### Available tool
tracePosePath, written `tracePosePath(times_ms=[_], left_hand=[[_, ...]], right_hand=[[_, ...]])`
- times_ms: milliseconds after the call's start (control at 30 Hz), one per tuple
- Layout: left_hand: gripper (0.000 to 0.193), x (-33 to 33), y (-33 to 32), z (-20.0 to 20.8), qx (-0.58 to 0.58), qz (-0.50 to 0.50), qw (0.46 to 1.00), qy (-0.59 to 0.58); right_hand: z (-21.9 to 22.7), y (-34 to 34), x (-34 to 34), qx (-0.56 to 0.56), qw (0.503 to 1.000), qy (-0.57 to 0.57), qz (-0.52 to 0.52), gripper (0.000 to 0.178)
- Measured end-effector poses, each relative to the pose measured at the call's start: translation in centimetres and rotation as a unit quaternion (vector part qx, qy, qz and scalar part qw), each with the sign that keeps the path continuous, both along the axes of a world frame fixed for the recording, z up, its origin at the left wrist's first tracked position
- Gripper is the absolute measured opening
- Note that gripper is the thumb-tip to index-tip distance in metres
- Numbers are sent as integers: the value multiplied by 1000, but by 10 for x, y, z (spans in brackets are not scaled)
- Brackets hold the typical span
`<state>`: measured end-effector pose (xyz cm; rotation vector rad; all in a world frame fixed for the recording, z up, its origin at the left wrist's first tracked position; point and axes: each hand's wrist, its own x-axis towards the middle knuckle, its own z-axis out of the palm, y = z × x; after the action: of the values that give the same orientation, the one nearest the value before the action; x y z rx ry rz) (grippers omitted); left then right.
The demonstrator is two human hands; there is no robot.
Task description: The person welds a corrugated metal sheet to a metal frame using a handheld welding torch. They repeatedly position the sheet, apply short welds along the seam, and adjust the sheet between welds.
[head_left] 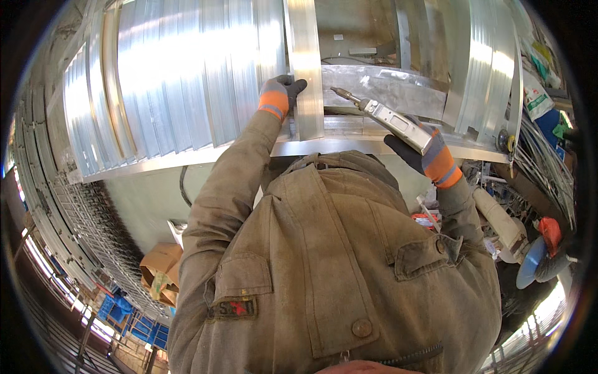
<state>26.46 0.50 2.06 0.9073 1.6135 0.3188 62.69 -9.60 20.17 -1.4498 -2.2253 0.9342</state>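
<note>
My left hand, in a black, grey and orange glove, is closed at the left edge of a long, shiny metal strip, with its thumb against that edge. In my right hand, gloved alike, is a straight, pale grey power screwdriver. Its tapered metal nose points up and left, toward the right side of the strip. Left of the strip, several ribbed metal profiles lie side by side and reflect bright light. A flat metal plate lies crosswise behind the tool.
A metal rail runs along the near edge of the bench. More metal profiles stand at its right end. A brown cardboard box is at lower left. Thin metal rods, a white bag and an angle grinder-like disc crowd the right.
</note>
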Motion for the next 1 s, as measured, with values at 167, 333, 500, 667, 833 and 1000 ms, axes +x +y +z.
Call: tracePosePath(times_ms=[167, 333, 500, 667, 833, 1000], left_hand=[[63, -4, 25, 25, 5, -153, 971, 186], [64, -3, 33, 27, -25, -204, 951, 231], [62, -7, 32, 21, -6, -227, 945, 237], [62, -12, 32, 20, -28, -220, 953, 208], [62, -10, 30, 23, -9, -228, 949, 218], [56, -4, 35, 29, -25, -248, 939, 238]], right_hand=[[10, 10, -5, -27, 999, 16, 11, 44], [22, 26, -9, -40, 998, 12, 41, 41], [40, 59, -16, -102, 990, 47, 83, 41], [49, 101, -25, -226, 967, 80, 86, 40], [37, 129, -36, -273, 949, 84, 133, 41], [18, 143, -42, -305, 933, 77, 175, 42]])
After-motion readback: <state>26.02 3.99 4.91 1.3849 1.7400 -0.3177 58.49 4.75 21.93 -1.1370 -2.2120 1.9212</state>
